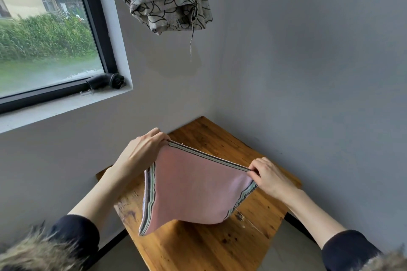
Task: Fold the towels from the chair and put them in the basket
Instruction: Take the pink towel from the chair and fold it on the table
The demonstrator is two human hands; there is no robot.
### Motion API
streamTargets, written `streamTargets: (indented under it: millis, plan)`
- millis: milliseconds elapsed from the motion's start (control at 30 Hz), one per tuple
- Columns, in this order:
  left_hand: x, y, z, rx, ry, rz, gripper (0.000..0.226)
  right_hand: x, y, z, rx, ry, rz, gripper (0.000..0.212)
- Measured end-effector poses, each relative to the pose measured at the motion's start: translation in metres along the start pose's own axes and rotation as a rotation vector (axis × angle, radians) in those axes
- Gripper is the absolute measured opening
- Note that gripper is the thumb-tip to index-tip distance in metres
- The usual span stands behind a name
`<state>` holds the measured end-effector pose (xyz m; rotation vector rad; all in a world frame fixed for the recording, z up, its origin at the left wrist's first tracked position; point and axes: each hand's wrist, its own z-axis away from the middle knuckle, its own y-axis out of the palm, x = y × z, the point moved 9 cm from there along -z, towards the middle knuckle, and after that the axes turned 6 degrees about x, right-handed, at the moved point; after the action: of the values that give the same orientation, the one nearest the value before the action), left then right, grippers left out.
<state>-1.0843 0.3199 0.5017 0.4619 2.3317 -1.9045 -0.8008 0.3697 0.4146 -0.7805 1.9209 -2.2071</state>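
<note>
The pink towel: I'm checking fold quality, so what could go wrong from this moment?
1. The pink towel is held only at its two top corners, pinched by the left hand and right hand; a slipped corner could undo the fold.
2. Its lower edge sags unevenly over the wooden table, so the striped borders may not line up when it is laid down.
3. The table shows dark stains near the towel's hanging edge, which might mark the cloth.
</note>
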Motion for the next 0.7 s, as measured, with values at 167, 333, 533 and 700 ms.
streamTargets:
  millis: [167,333,533,700]
  plan:
    - [0.02,-0.011,0.005,-0.034,-0.028,0.137,0.013,-0.001,-0.024,-0.003,-0.165,-0.05,-0.162,0.009]
    - [0.026,-0.014,0.009,-0.022,0.005,0.16,0.009,-0.008,-0.022,-0.007,-0.166,-0.042,-0.161,0.018]
    - [0.025,0.006,0.015,0.115,0.097,0.146,0.011,-0.02,-0.013,-0.002,-0.147,-0.03,-0.196,0.017]
    - [0.037,0.029,0.022,0.229,0.058,0.106,0.02,-0.017,-0.014,0.001,-0.14,-0.045,-0.223,0.02]
